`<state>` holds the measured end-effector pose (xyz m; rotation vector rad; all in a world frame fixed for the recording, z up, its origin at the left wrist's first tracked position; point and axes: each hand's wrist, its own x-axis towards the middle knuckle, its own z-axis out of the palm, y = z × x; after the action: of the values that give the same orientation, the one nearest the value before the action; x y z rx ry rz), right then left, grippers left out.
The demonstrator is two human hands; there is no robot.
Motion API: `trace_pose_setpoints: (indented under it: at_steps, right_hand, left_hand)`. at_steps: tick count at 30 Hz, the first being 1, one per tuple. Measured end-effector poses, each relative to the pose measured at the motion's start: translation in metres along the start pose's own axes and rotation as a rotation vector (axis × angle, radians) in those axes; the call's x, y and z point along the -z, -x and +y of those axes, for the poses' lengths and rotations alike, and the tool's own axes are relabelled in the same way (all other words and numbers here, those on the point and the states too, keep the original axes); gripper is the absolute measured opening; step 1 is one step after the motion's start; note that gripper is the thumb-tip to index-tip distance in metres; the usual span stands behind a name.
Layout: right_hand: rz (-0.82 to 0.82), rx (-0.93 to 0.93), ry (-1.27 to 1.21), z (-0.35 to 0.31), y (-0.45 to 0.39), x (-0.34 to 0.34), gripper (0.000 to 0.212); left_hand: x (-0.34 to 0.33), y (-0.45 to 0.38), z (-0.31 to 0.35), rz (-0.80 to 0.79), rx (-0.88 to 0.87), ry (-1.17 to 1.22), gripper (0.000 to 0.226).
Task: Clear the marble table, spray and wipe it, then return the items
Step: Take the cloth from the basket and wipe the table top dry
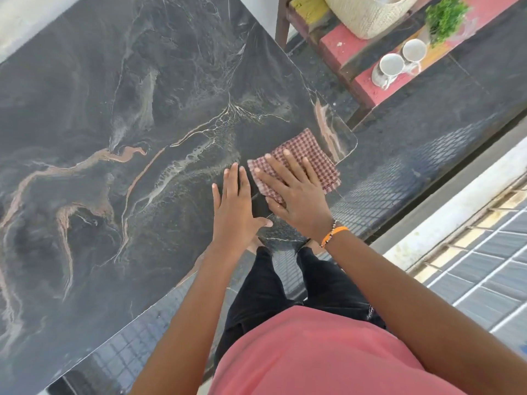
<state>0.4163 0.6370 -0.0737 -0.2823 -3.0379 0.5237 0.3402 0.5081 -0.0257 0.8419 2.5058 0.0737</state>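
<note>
The dark marble table (pixel 128 124) with pale and copper veins fills the left and middle of the head view, with no items on it except a cloth. A red-and-white checked cloth (pixel 308 151) lies folded at the table's near right corner. My right hand (pixel 293 195) presses flat on the cloth, fingers spread. My left hand (pixel 236 206) rests flat on the bare marble just left of it, holding nothing. Wet streaks shine on the surface near the cloth.
Beyond the table's right edge a pink bench (pixel 368 86) carries two white mugs (pixel 389 68), a woven basket (pixel 368 12) and a green plant (pixel 445 17). Dark tiled floor (pixel 427 132) runs to the right. My legs stand at the table's near edge.
</note>
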Motion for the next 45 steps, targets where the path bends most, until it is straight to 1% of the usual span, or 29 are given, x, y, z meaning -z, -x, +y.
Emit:
trace_pose_setpoints:
  at_steps: [3, 4, 5, 6, 8, 9, 10, 13, 14, 15, 16, 18, 21, 23, 24, 25, 27, 29, 31, 33, 34, 36, 39, 41, 43, 45]
  right_hand:
    - [-0.005, 0.284, -0.028, 0.033, 0.012, 0.009, 0.047]
    - [0.0, 0.336, -0.033, 0.049, 0.015, 0.013, 0.046]
    - [0.013, 0.339, -0.037, 0.062, 0.016, 0.018, 0.044]
    - [0.038, 0.295, -0.052, 0.074, 0.016, 0.022, 0.043]
    - [0.11, 0.096, -0.153, 0.095, 0.016, 0.031, 0.039]
    - [0.154, -0.052, -0.284, 0.104, 0.016, 0.037, 0.038]
    - [0.205, -0.222, -0.487, 0.112, 0.016, 0.044, 0.037]
    - [0.413, -0.713, -1.296, 0.131, 0.012, 0.069, 0.025]
    - [0.447, -0.81, -1.534, 0.14, 0.011, 0.075, 0.024]
    - [0.458, -0.858, -1.739, 0.144, 0.011, 0.078, 0.027]
    - [0.453, -0.883, -1.889, 0.149, 0.012, 0.082, 0.031]
    - [0.423, -0.834, -2.084, 0.155, 0.012, 0.091, 0.039]
    - [0.428, -0.594, -2.254, 0.162, 0.004, 0.112, 0.042]
    - [0.445, -0.488, -2.308, 0.167, -0.005, 0.128, 0.049]
    - [0.452, -0.462, -2.317, 0.17, -0.009, 0.134, 0.052]
    - [0.459, -0.452, -2.313, 0.175, -0.015, 0.141, 0.054]
    - [0.473, -0.47, -2.295, 0.186, -0.028, 0.153, 0.05]
    - [0.484, -0.508, -2.281, 0.197, -0.041, 0.163, 0.04]
    - [0.485, -0.56, -2.256, 0.209, -0.054, 0.17, 0.032]
    - [0.466, -0.603, -2.176, 0.22, -0.067, 0.174, 0.034]
    - [0.454, -0.601, -2.116, 0.224, -0.075, 0.175, 0.036]
    - [0.441, -0.621, -1.994, 0.229, -0.09, 0.177, 0.042]
    - [0.455, -0.756, -1.725, 0.239, -0.112, 0.176, 0.045]
    - [0.428, -0.758, -1.481, 0.248, -0.124, 0.175, 0.042]
    - [0.389, -0.733, -1.125, 0.263, -0.139, 0.175, 0.035]
    - [0.399, -0.649, -0.763, 0.278, -0.149, 0.174, 0.018]
  left_hand:
    - [0.0, 0.001, 0.013, 0.0, 0.033, 0.121, 0.12]
    - [-0.001, 0.001, 0.021, -0.003, 0.026, 0.155, 0.121]
    - [-0.001, 0.0, 0.029, -0.005, 0.012, 0.183, 0.12]
    - [-0.001, -0.001, 0.037, -0.003, -0.004, 0.217, 0.118]
    - [0.001, -0.004, 0.058, 0.016, -0.025, 0.36, 0.113]
    - [0.003, -0.007, 0.07, 0.026, -0.026, 0.466, 0.11]
    - [0.005, -0.009, 0.084, 0.035, -0.028, 0.571, 0.108]
    - [0.011, -0.019, 0.123, 0.037, -0.045, 0.755, 0.096]
    - [0.012, -0.025, 0.135, 0.025, -0.048, 0.807, 0.09]
    - [0.012, -0.031, 0.144, 0.009, -0.044, 0.869, 0.083]
    - [0.012, -0.038, 0.154, -0.013, -0.029, 0.939, 0.075]
    - [0.012, -0.056, 0.171, -0.077, 0.049, 1.084, 0.067]
    - [0.017, -0.087, 0.189, -0.164, 0.212, 1.275, 0.059]
    - [0.027, -0.111, 0.196, -0.178, 0.291, 1.352, 0.055]
    - [0.032, -0.122, 0.196, -0.165, 0.288, 1.362, 0.055]
    - [0.039, -0.132, 0.197, -0.143, 0.242, 1.36, 0.055]
    - [0.054, -0.151, 0.198, -0.089, 0.098, 1.285, 0.049]
    - [0.064, -0.17, 0.2, 0.0, -0.007, 1.109, 0.04]
    - [0.072, -0.188, 0.202, 0.153, -0.074, 0.926, 0.037]
    - [0.079, -0.203, 0.204, 0.242, -0.114, 0.82, 0.036]
    - [0.081, -0.21, 0.204, 0.245, -0.112, 0.813, 0.036]
    - [0.085, -0.222, 0.205, 0.212, -0.077, 0.874, 0.037]
    - [0.085, -0.241, 0.214, 0.195, -0.077, 0.86, 0.038]
    - [0.08, -0.254, 0.222, 0.162, -0.093, 0.839, 0.031]
    - [0.072, -0.268, 0.232, 0.195, -0.074, 0.825, 0.024]
    - [0.065, -0.277, 0.239, 0.251, -0.05, 0.806, 0.023]
